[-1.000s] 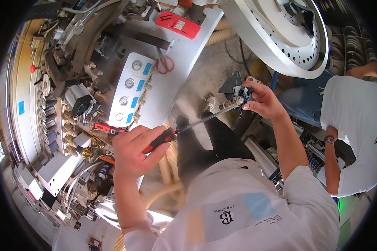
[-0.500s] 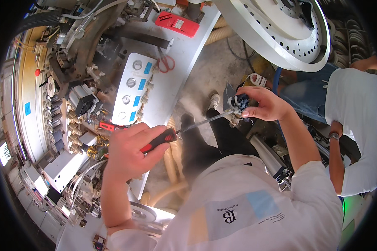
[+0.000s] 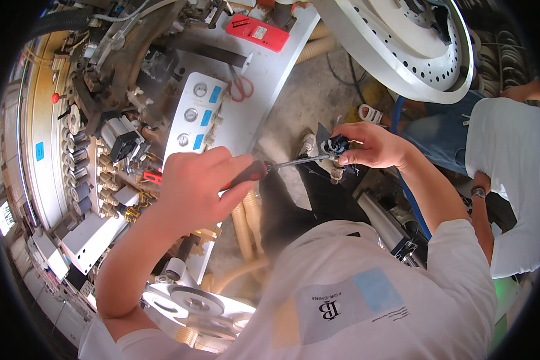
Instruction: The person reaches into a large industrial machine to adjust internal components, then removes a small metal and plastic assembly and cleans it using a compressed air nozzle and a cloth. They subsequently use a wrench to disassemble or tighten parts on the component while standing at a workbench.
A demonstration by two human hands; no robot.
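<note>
My left grip [image 3: 195,180] is wrapped around the red-and-black handle of a screwdriver [image 3: 257,171]. Its thin metal shaft runs to a dark, crumpled bundle [image 3: 336,146] pinched in my right grip [image 3: 372,146], in the air beyond the right edge of the smooth white table [image 3: 271,84]. Red-handled scissors [image 3: 242,90] lie near that edge.

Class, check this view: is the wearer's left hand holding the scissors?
No, the left hand grips a long-shafted tool, while the red-handled scissors lie on the white table.

place: workshop | signs: gauge panel [image 3: 192,123], big perforated wheel [image 3: 396,65], ribbed hoses [image 3: 241,231]
</note>
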